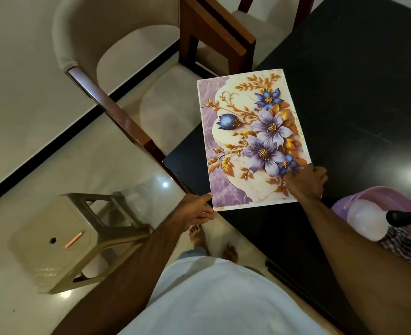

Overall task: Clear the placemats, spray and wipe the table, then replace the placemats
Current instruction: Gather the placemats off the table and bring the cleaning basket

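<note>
Glossy pale floor tiles all around, with a black table [359,97] filling the right side. One floral placemat [252,141] lies near the table's left edge, its far-left corner poking out over it. The left hand [194,211] pinches the mat's near-left corner, and the right hand [304,181] presses fingers down on the near-right corner. Beige stool [61,240] sits on the floor at left, and a cushioned chair [131,76] is tucked in beyond the mat.
</note>
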